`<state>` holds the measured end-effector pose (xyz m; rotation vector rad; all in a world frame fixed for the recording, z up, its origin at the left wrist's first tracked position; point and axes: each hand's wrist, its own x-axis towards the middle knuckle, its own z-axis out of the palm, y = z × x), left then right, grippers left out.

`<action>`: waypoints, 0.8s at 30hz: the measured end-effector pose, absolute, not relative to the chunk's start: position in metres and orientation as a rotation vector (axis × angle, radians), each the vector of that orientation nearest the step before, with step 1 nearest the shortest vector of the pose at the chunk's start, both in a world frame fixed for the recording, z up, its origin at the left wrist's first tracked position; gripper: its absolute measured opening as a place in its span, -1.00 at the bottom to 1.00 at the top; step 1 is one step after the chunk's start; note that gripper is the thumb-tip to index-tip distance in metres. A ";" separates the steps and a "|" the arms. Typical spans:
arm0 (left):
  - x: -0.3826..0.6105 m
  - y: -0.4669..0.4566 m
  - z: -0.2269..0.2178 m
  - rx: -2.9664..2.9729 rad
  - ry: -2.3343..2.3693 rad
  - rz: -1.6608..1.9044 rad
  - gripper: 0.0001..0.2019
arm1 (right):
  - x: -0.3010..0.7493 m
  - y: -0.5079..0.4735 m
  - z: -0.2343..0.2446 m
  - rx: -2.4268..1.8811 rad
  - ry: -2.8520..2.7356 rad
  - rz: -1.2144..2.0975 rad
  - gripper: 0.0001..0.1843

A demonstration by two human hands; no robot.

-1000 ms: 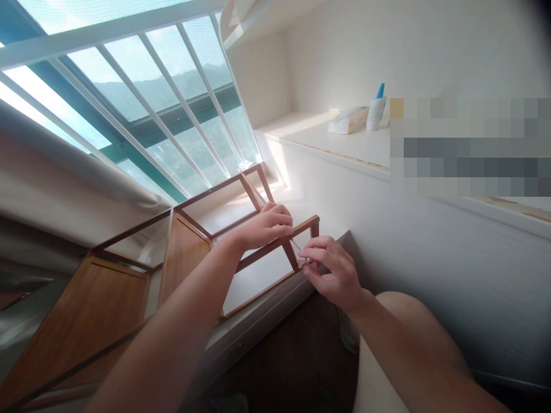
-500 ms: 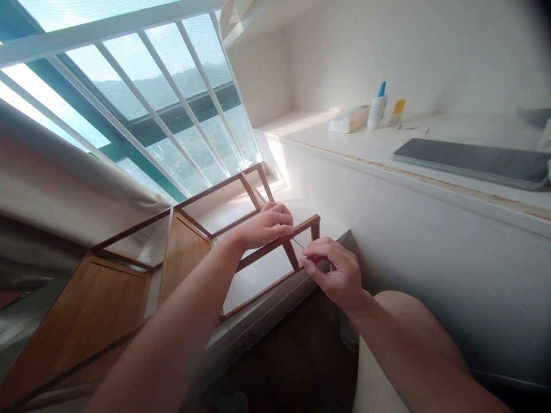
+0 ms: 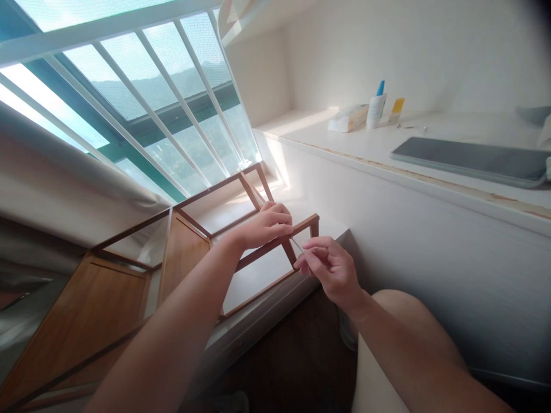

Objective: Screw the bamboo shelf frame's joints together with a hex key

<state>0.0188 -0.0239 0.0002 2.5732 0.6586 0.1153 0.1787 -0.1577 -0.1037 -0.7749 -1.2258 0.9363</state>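
A brown wooden shelf [image 3: 185, 258] with slim rails lies on its side on the pale ledge. My left hand [image 3: 273, 221] is closed around its upper rail, close to the joint with a short crosspiece. Between the pinched fingers of my right hand [image 3: 329, 267] is a thin metal rod [image 3: 297, 244], perhaps a hex key. The rod slants up to the rail just beside my left fingertips. Whether its tip sits in a screw is too small to tell.
On the white counter [image 3: 301, 123] at right are a tablet-like dark device [image 3: 469, 160], a white bottle with blue nozzle [image 3: 376, 109], a small box [image 3: 348, 118], a yellow-topped item [image 3: 396, 110] and small metal bits. A barred window [image 3: 150, 86] and curtain [image 3: 77, 166] stand at left.
My right hand has shifted slightly left and its fingers have changed position around the metal rod. My left hand and the shelf have stayed in place.
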 end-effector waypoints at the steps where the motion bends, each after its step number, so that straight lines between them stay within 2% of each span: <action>1: 0.019 -0.024 0.000 2.573 0.655 0.119 -0.61 | 0.179 -0.157 -0.103 -0.754 -1.223 0.983 -0.90; 5: 0.019 -0.023 0.000 2.567 0.641 0.121 -0.61 | 0.179 -0.156 -0.101 -0.695 -1.205 1.114 -0.86; 11: 0.017 -0.023 -0.001 2.544 0.711 0.112 -0.61 | 0.180 -0.155 -0.104 -0.700 -1.153 1.091 -0.80; 24: 0.017 -0.024 0.000 2.542 0.690 0.120 -0.61 | 0.183 -0.153 -0.109 -0.901 -1.244 0.735 -0.81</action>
